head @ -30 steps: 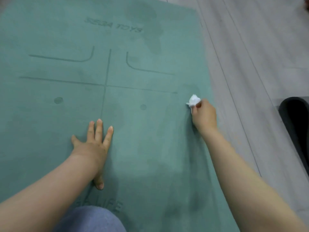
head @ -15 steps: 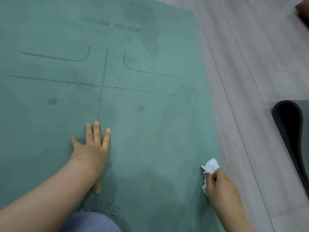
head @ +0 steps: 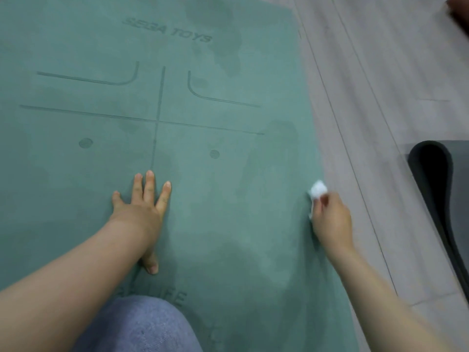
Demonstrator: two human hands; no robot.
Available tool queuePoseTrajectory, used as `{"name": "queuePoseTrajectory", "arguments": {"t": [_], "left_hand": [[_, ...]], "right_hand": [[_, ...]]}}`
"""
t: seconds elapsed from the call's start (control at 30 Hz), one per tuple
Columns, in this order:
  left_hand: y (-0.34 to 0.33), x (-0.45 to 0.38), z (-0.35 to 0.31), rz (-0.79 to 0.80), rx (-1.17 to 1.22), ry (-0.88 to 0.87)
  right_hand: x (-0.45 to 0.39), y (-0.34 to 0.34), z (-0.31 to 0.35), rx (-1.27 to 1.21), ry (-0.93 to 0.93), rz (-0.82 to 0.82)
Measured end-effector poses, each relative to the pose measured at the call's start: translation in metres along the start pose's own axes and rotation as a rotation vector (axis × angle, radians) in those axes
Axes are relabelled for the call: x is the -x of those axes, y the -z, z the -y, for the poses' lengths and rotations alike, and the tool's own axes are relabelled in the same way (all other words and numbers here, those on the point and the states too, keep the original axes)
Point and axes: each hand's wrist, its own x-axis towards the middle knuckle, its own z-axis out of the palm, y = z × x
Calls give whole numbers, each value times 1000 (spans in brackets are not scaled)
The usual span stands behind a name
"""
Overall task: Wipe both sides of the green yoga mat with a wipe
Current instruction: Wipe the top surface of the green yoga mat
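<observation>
The green yoga mat (head: 228,102) lies flat on the floor and fills most of the view, with alignment lines, two dots and printed lettering on it. Darker damp patches show near its right side. My left hand (head: 142,212) rests flat on the mat's middle, fingers straight and spread. My right hand (head: 332,219) grips a crumpled white wipe (head: 318,190) and holds it against the mat at its right edge.
Grey wood-look floor (head: 368,85) runs along the mat's right side. A dark rolled or folded mat (head: 436,179) lies on the floor at the far right. My knee in blue jeans (head: 137,326) is at the bottom, over the mat's near end.
My right hand with the wipe swept toward me along the mat's right edge, then moved back away to about mid-height. My left hand stayed flat in place.
</observation>
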Motion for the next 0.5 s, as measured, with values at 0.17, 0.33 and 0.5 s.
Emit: {"name": "queuePoseTrajectory", "arguments": {"t": [0.17,0.33,0.5], "left_hand": [[0,1,-3,-20,-42,19],[-3,-1,-2,-26,-31,15],[-5,-6,1,-54,-10,-5]], "right_hand": [[66,24,-31,34,-44,77],[-120,-11,50,-143,-97,9],[-171,-26,68,-65,-119,23]]}}
